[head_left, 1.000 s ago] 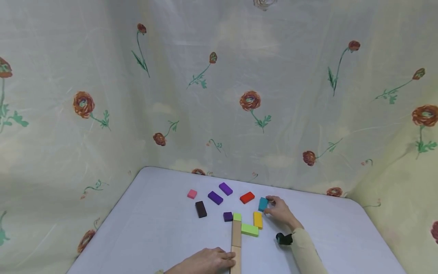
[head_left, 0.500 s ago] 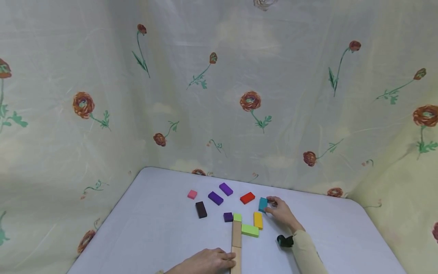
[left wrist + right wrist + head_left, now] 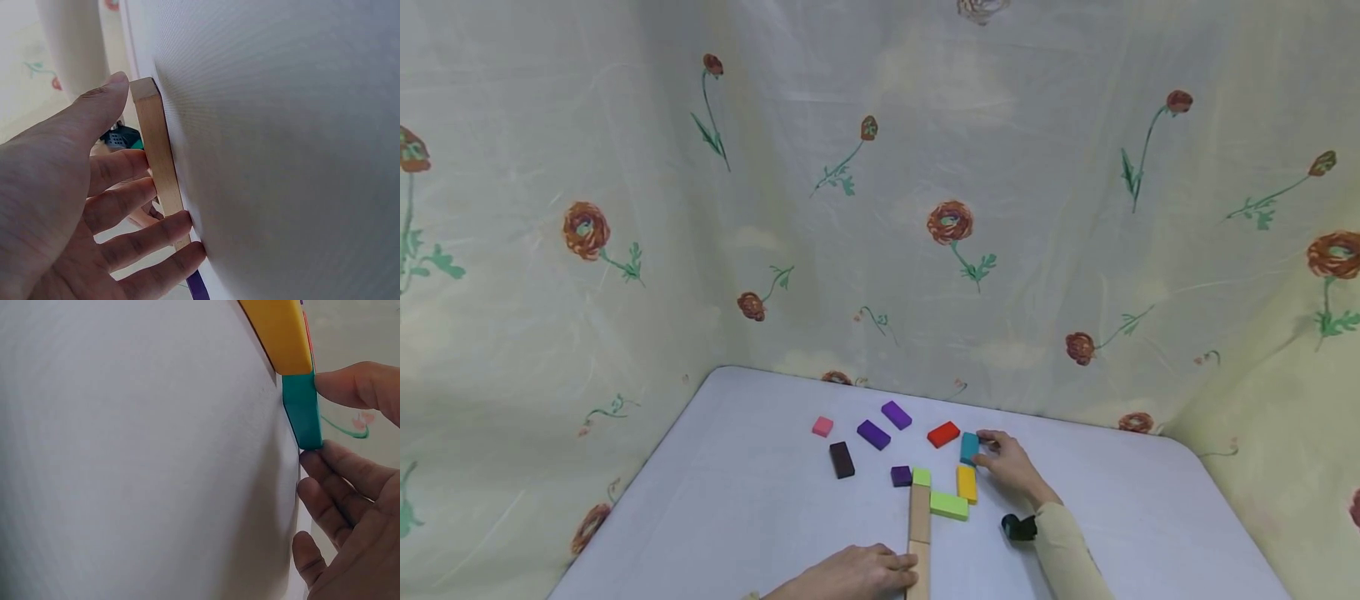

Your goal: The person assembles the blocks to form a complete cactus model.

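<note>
Thumb and fingertips of my right hand (image 3: 1013,467) pinch the teal block (image 3: 969,448) flat on the white table. In the right wrist view, the thumb is against the teal block (image 3: 302,412), with the index fingertip at its end. One end of it comes right up to the yellow block (image 3: 967,485). At the front, my left hand (image 3: 853,573) lays fairly straight fingers along a plain wooden block (image 3: 919,571); the left wrist view puts the thumb at that block (image 3: 159,150)'s near end. Another plain block (image 3: 919,514) continues the line, topped by a small light green block (image 3: 921,477).
A longer light green block (image 3: 949,506) joins the line to the yellow one. Farther back lie a red block (image 3: 943,434), two purple blocks (image 3: 874,434), a small dark purple block (image 3: 901,476), a dark brown block (image 3: 842,460) and a pink block (image 3: 822,427). Flowered curtains (image 3: 850,250) surround the table.
My right hand has slid the teal block slightly left, bringing it in line with the yellow block. The left hand has stayed on the plain block.
</note>
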Demonstrator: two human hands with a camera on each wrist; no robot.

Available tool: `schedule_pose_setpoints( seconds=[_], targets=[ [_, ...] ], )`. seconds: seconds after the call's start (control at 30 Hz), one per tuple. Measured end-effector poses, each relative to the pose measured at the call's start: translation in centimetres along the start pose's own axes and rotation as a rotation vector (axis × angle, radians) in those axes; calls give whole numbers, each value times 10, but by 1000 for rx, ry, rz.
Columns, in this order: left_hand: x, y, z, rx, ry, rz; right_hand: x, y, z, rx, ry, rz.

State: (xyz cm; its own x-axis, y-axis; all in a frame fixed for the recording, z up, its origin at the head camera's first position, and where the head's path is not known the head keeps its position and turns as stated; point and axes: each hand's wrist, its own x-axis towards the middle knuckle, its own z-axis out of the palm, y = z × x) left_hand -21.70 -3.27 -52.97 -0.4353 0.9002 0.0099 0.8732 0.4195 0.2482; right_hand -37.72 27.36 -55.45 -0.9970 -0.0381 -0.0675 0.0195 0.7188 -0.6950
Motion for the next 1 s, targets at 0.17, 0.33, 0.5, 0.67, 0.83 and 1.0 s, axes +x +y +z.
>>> schedule_pose_setpoints(
  seconds=[0.17, 0.33, 0.5, 0.67, 0.83, 1.0],
  targets=[
    [0, -1, 1, -6, -5, -4, 0, -1, 0, -10, -14, -7],
    [1, -1, 1, -9, -21, -5, -3, 1, 1, -19, -25, -21],
    [1, 0, 1, -7, -23, -10, -5, 0, 4, -21, -22, -25],
    [1, 0, 1, -6, -19, -15, -5, -2, 6, -11, -16, -15],
    [1, 0, 1, -16, -24, -21, -5, -2, 6, -18, -19, -6],
    [1, 0, 1, -15, -29, -31, -7, -2, 5, -10, -23, -12]
  ],
)
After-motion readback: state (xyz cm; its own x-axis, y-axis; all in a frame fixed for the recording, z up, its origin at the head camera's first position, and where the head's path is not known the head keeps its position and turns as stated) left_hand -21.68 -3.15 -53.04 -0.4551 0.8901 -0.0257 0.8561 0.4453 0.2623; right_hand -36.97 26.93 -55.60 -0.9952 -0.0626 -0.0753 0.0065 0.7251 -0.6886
